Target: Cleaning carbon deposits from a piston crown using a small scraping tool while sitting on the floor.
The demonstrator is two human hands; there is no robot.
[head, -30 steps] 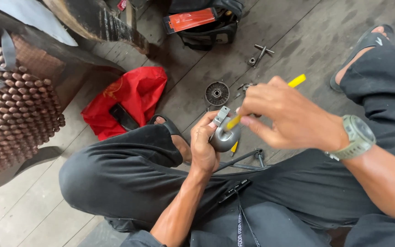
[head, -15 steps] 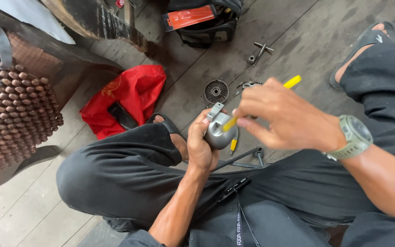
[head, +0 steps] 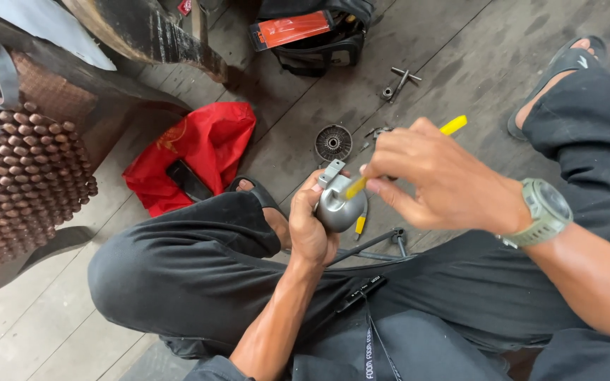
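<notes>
My left hand (head: 310,227) grips a rounded grey metal part (head: 338,205) with a small bracket on top, held above my lap. My right hand (head: 440,180), with a green watch on its wrist, holds a thin yellow-handled tool (head: 453,126); the tool's front end rests against the top of the metal part. A second yellow-tipped piece (head: 360,224) hangs just under the part. I am squatting in dark trousers, knees spread.
On the dark plank floor lie a round finned metal disc (head: 333,143), a small cross-shaped wrench and nut (head: 398,81), a red cloth bag (head: 199,152), a black bag with an orange box (head: 313,32), and a metal rod (head: 372,243). A beaded seat cover (head: 15,183) is left.
Both hands and the metal part have shifted slightly up and left in view; the yellow tool stays pressed to the part.
</notes>
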